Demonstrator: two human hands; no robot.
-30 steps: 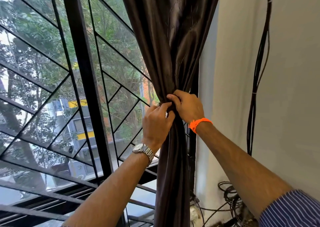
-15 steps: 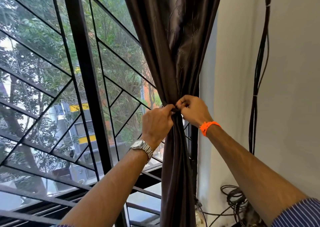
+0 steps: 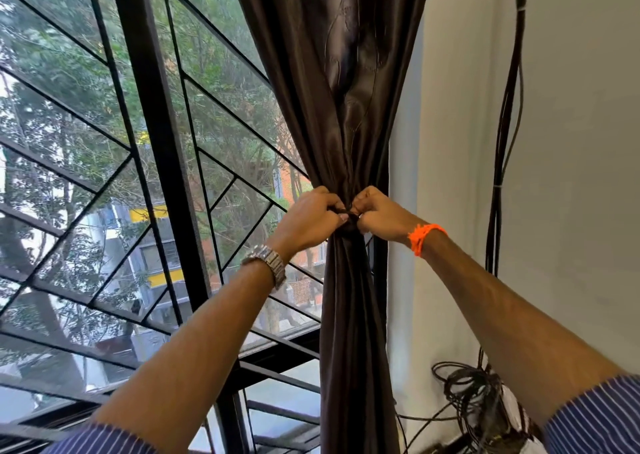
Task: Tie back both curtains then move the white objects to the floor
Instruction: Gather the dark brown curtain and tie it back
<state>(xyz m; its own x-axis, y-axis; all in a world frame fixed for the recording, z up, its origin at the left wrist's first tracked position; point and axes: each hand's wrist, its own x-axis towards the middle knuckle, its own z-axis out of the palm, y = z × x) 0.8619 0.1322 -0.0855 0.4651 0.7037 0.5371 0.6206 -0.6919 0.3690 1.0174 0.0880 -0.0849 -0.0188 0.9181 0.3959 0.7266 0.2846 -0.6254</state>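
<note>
A dark brown satin curtain (image 3: 346, 72) hangs at the right end of the window, gathered into a narrow waist at mid height. At that waist a dark tie-back (image 3: 350, 216) wraps the fabric. My left hand (image 3: 308, 219), with a metal watch on its wrist, pinches the tie from the left. My right hand (image 3: 379, 216), with an orange thread band on its wrist, pinches it from the right. The knuckles of both hands nearly meet over the knot. No white object shows clearly, and only one curtain is visible.
A black window grille (image 3: 152, 134) with slanted bars fills the left side. The white wall (image 3: 571, 176) on the right carries black cables (image 3: 504, 141) running down to a tangled coil (image 3: 474, 394) at the lower right.
Both hands have shifted from gripping the gathered fabric to pinching the tie at its front, and have drawn slightly apart to either side of the knot.
</note>
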